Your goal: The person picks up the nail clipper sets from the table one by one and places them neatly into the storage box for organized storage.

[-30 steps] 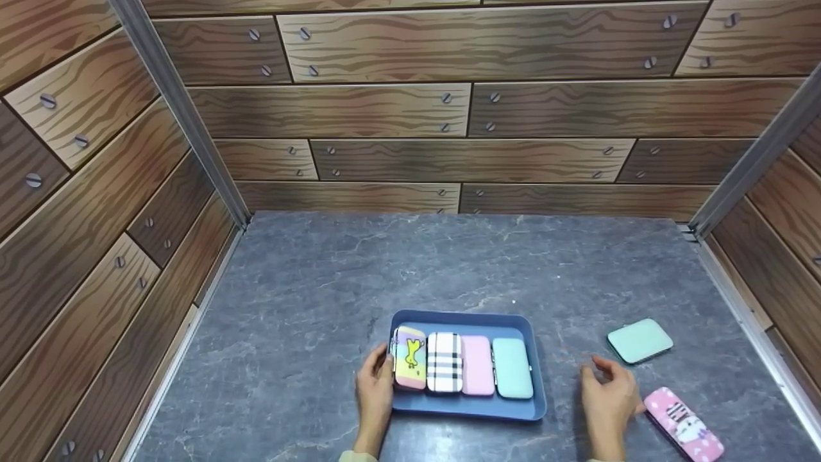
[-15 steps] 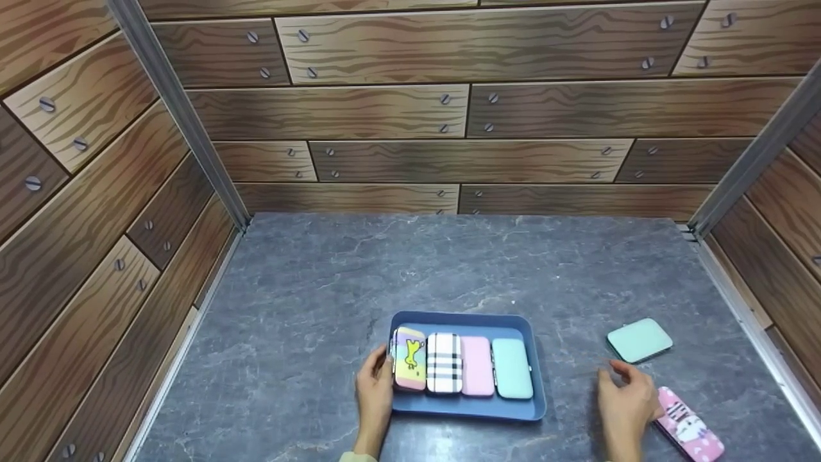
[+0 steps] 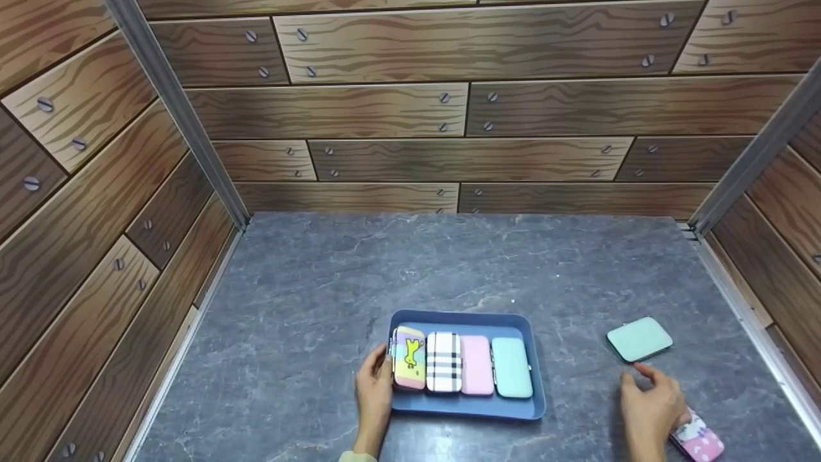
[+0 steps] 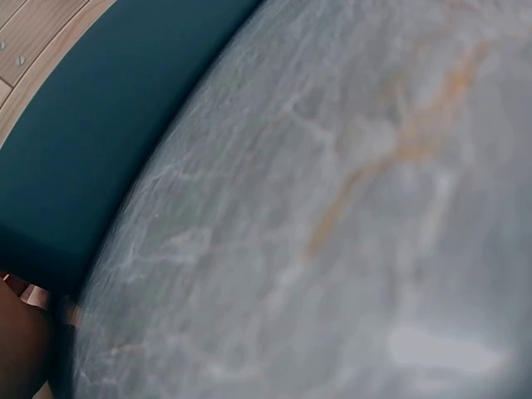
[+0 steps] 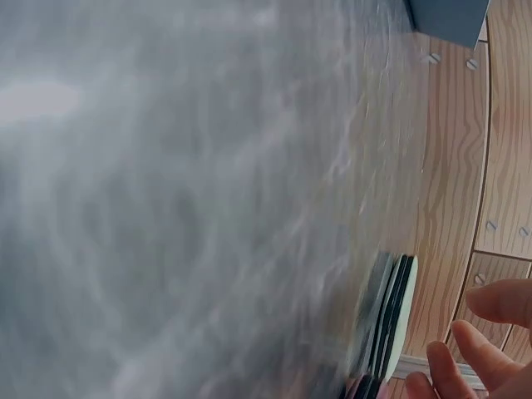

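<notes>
My left hand holds the left rim of a blue tray; in the left wrist view the hand shows at the tray wall's lower end. Side by side in the tray lie a giraffe-print case, a plaid case, a pink case and a mint case with a small clasp. My right hand, fingers apart and slightly bent with nothing between them, overlaps a pink cartoon-print case, hiding its upper part. Another mint case lies just beyond the fingertips.
The grey marbled tabletop stretches back to a wood-patterned wall. Similar panels stand at left and right, with metal posts at the corners.
My right hand has moved rightward, from beside the pink cartoon-print case to over its upper part. The left hand, the tray and the cases have stayed put.
</notes>
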`<state>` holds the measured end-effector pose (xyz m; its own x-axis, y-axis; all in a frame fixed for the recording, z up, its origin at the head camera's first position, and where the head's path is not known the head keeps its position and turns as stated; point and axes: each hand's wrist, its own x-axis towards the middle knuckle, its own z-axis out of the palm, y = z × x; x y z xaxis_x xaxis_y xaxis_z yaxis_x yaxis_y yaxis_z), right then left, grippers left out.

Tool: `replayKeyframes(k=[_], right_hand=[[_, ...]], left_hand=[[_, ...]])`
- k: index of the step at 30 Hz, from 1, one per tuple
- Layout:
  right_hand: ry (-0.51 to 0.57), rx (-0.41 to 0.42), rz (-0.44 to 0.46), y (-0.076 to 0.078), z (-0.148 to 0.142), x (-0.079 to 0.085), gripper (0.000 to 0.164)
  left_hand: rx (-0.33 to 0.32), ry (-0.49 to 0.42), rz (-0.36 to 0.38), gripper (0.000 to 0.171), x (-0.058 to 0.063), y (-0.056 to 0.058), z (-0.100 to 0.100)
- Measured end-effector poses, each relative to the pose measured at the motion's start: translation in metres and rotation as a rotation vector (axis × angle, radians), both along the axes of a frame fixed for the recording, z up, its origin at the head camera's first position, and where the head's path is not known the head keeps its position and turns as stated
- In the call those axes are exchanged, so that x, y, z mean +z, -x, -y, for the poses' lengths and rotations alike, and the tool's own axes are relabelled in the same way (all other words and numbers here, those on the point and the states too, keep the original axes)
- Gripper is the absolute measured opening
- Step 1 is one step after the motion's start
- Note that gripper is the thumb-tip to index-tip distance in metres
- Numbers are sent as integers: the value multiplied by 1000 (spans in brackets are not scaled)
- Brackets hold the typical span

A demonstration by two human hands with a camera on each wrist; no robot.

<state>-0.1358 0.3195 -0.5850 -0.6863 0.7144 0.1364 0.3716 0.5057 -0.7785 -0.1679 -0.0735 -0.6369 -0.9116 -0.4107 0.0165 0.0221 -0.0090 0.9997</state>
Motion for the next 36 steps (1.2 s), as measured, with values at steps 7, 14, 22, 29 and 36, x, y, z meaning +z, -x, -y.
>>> replayKeyframes(k=[7, 14, 22, 29, 36], right_hand=[[-17, -5, -10, -3, -14, -2, 30], [2, -19, 20, -13, -34, -3, 37], [51, -11, 181, -23, -49, -2, 52], [72, -4, 235, -26, -54, -2, 56], [67, 39, 354, -31, -59, -4, 56]], left_hand=[[-5, 27, 25, 30, 17, -4, -1], [-2, 35, 37, 30, 40, -12, -3], [-7, 26, 22, 30, 38, -11, -2], [-8, 10, 19, 31, 24, -6, -1], [-5, 7, 19, 31, 0, 1, 0]])
